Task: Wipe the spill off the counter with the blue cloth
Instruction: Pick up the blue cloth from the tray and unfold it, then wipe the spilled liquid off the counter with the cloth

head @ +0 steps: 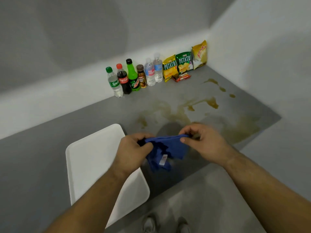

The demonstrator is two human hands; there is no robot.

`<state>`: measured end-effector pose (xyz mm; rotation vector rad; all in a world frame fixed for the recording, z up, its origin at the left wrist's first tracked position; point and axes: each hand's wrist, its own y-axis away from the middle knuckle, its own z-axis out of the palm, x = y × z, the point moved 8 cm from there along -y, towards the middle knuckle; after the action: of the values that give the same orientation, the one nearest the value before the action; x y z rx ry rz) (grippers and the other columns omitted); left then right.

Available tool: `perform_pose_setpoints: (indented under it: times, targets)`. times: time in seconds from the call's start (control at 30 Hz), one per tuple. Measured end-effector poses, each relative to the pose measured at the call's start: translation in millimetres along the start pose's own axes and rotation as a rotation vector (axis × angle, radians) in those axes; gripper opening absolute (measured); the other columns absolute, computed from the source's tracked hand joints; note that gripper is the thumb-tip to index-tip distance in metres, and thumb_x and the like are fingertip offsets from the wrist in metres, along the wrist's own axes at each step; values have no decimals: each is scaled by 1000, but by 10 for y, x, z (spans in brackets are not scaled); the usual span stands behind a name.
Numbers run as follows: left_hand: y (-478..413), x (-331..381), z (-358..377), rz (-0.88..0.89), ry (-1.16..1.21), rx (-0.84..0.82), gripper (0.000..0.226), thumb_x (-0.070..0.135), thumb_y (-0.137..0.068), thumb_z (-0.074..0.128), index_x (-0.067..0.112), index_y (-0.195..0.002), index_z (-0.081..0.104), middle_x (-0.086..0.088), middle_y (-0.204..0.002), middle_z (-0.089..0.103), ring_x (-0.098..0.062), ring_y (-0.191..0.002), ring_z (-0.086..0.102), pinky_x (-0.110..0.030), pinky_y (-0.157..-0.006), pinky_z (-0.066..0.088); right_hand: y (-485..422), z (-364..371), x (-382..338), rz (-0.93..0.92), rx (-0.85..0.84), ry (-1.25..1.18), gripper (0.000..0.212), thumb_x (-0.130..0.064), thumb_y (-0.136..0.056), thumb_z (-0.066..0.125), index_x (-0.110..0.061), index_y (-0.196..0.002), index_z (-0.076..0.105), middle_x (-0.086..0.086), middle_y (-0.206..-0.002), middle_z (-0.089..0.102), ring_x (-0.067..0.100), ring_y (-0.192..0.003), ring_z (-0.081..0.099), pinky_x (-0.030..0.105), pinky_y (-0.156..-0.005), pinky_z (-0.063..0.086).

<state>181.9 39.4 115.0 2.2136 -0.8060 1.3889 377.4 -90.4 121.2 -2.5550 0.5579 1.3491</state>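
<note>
The blue cloth (165, 149) hangs bunched between both hands above the counter's front edge, a white label showing near its lower part. My left hand (133, 152) pinches its left end and my right hand (204, 140) pinches its right end. A yellow-brown spill (183, 113) spreads in puddles and smears over the grey counter (50, 157) beyond the hands, with drops trailing toward the back right corner and a wide faint patch (239, 126) at the right.
A white tray (87, 162) lies on the counter left of the hands, overhanging the front edge. Several drink bottles (133, 76) and snack bags (184, 63) line the back wall. White walls close the back and right. Shoes (166, 224) show on the floor below.
</note>
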Motion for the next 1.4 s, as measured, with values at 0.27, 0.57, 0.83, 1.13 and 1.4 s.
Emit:
perform_pose_setpoints:
  times: [0.27,0.57,0.83,1.13,1.4]
  targets:
    - [396,-416,385,158,-371,-137,27,27,-84,66,35,-109,68,18,-109,66,-5,-99,62,-18,-88,49,256,401,494,103,-87,187,26,-15,-84,74,-40,-86,67,-18,-90,71,1,-87,66,12,-75,45]
    - [468,-1197,572,169,-334,-236,19,40,-90,62,34,-108,67,22,-109,65,4,-102,58,-11,-92,45,314,1132,840,77,17,468,23,-16,-87,69,-24,-107,75,-8,-119,67,16,-105,60,25,-86,47]
    - [-174,-1845,-186,-22,-548,170,39,41,-92,51,27,-128,56,2,-137,57,-22,-128,49,-34,-111,37,-73,2047,926,41,-217,701,75,-79,-96,17,-47,-163,8,-10,-172,-14,26,-156,-25,57,-124,-16]
    - [-431,-2019,-138,-4,-792,115,60,56,-103,24,22,-150,40,-3,-162,39,-25,-153,28,-47,-127,16,67,2146,947,56,-212,783,68,-69,-102,26,-41,-163,19,-3,-174,5,37,-158,-8,60,-121,-2]
    - [-404,-1912,-140,42,-815,152,68,51,-101,32,5,-151,43,-13,-156,47,-32,-148,40,-54,-123,29,-581,2054,925,7,-184,742,72,-73,-100,17,-42,-164,9,-13,-173,-6,21,-156,-25,56,-125,-12]
